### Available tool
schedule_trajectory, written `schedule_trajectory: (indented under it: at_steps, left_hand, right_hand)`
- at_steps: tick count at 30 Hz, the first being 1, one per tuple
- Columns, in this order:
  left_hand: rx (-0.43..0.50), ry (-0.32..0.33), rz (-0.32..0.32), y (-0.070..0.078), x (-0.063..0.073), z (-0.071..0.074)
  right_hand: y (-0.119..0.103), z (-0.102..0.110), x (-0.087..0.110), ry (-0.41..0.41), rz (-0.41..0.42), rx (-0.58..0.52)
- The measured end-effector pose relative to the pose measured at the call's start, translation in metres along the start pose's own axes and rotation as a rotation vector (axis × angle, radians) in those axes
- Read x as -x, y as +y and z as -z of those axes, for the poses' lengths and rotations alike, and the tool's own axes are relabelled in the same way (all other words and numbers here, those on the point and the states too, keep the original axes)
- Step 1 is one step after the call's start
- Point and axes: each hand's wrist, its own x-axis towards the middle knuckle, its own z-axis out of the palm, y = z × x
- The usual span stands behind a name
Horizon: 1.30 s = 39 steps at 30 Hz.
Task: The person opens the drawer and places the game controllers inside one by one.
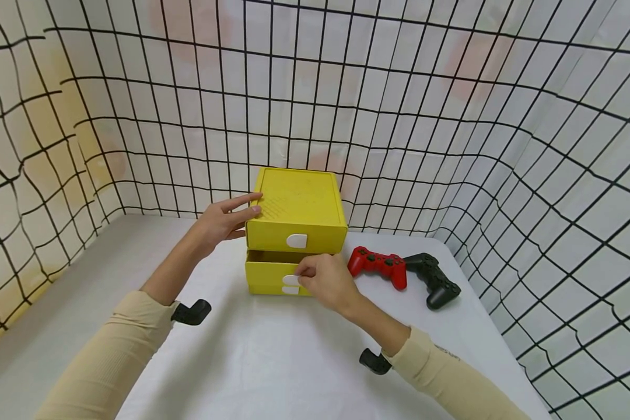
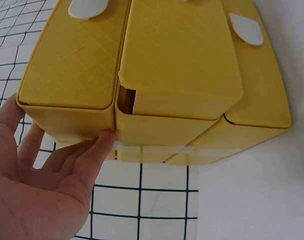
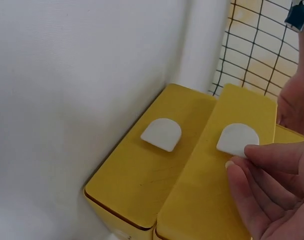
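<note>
A yellow drawer box stands on the white table, its drawers stacked and each fronted by a white tab handle. The middle drawer is pulled part way out; the top drawer and the bottom drawer look closed. My right hand pinches the middle drawer's white handle between thumb and fingertips. On the box's left side, my left hand steadies it with fingers extended, some touching the top edge and some the side wall. What lies inside the middle drawer is hidden.
Right of the box lies a red game controller, with a black game controller beside it. Black wire mesh over white sheeting surrounds the table at the back and sides.
</note>
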Motion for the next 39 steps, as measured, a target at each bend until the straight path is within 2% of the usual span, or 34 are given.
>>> schedule_trajectory:
  at_steps: [15,22,33,39]
  left_hand:
    - [-0.018,0.006,-0.003,-0.001,0.001,0.0]
    - [-0.029,0.015,0.004,-0.001,0.0,-0.001]
    - [-0.037,0.018,-0.005,0.0,0.001,-0.001]
    - [-0.033,0.013,-0.01,0.0,0.001,-0.001]
  right_hand:
    - [-0.014,0.007,0.02,-0.106,0.039,0.079]
    - [-0.021,0.009,0.029,-0.161,0.028,0.109]
    - [-0.026,0.011,0.039,-0.221,0.019,0.035]
    - [-0.027,0.011,0.041,-0.238,0.021,0.032]
